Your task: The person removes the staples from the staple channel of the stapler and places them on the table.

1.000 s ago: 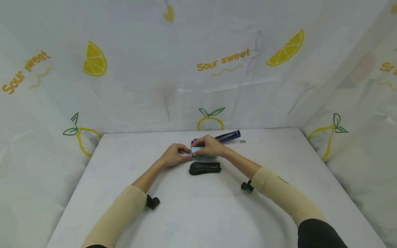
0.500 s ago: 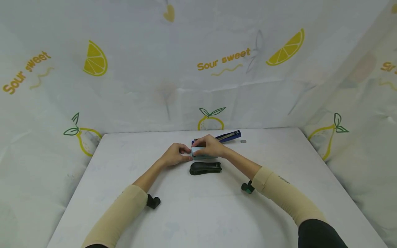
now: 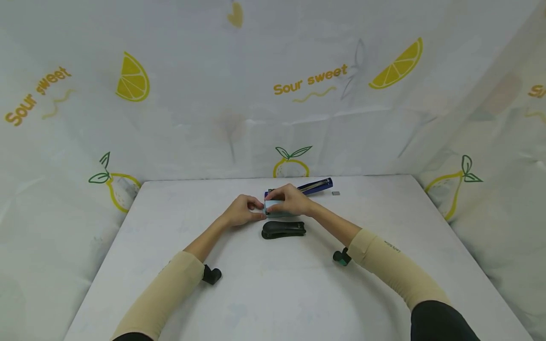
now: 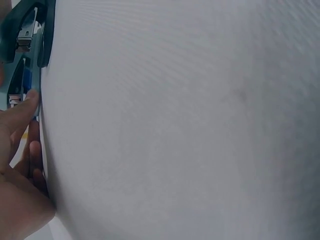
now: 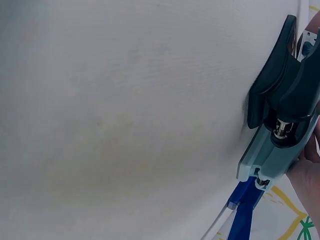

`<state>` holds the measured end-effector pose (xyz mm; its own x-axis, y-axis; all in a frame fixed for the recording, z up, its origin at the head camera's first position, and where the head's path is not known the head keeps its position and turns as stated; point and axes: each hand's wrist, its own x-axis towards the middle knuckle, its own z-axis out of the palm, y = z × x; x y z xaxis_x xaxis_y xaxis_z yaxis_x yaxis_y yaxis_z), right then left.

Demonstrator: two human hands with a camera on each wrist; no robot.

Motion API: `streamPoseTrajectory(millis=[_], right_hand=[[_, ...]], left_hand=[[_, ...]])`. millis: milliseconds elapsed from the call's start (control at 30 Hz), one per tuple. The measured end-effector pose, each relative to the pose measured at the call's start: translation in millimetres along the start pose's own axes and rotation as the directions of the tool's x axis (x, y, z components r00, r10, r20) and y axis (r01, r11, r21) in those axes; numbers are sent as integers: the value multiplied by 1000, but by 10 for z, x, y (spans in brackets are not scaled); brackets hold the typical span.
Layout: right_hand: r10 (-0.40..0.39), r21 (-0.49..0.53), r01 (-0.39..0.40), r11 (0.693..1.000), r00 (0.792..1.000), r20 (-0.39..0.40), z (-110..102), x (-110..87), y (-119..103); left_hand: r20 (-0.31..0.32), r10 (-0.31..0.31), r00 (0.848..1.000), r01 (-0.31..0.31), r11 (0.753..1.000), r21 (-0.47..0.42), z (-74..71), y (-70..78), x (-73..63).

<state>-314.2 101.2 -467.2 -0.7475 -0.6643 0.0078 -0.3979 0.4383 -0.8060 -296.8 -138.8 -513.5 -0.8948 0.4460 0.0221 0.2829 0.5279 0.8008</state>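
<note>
A light blue stapler (image 3: pixel 286 214) lies between both hands toward the back of the table, largely covered by the fingers. From above, my right hand (image 3: pixel 292 201) grips its upper part with thumb and fingers. My left hand (image 3: pixel 243 210) pinches its left end, the thumb low by the base; in the left wrist view a fingertip of that hand (image 4: pixel 17 200) presses along the base edge. Just in front sits a black stapler (image 3: pixel 283 230), parallel to the light blue one. Behind the right hand an opened dark blue stapler (image 3: pixel 316 186) shows its metal rail.
A small grey strip, like staples (image 3: pixel 336 193), lies right of the blue stapler. The white table (image 3: pixel 273 293) ends at a curtain (image 3: pixel 187 94) printed with lemons. Black wrist-camera mounts (image 3: pixel 212 274) stick out below the sleeves.
Both hands keep the same hold on the light blue stapler, and the other staplers stay where they were. Only the head view has shifted slightly.
</note>
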Motion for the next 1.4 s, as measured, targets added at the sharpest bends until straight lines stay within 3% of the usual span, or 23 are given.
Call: streamPoseTrajectory(millis=[533, 767, 833, 1067, 1400], right_hand=[[-10, -6, 9, 1000, 1000, -15, 3, -17, 26], [70, 200, -51, 978, 993, -90, -105, -127, 32], [74, 217, -53, 975, 993, -88, -126, -153, 35], [2, 201, 16, 979, 996, -91, -209, -253, 39], [-29, 131, 45, 990, 992, -120, -505, -436, -23]], left_hand=[[2, 8, 1000, -8, 1000, 6, 5, 8, 0], [-2, 7, 1000, -7, 1000, 14, 7, 28, -13], [-8, 6, 1000, -6, 1000, 13, 9, 23, -16], [-12, 5, 1000, -4, 1000, 7, 37, -1, -18], [-23, 11, 1000, -11, 1000, 16, 22, 20, -20]])
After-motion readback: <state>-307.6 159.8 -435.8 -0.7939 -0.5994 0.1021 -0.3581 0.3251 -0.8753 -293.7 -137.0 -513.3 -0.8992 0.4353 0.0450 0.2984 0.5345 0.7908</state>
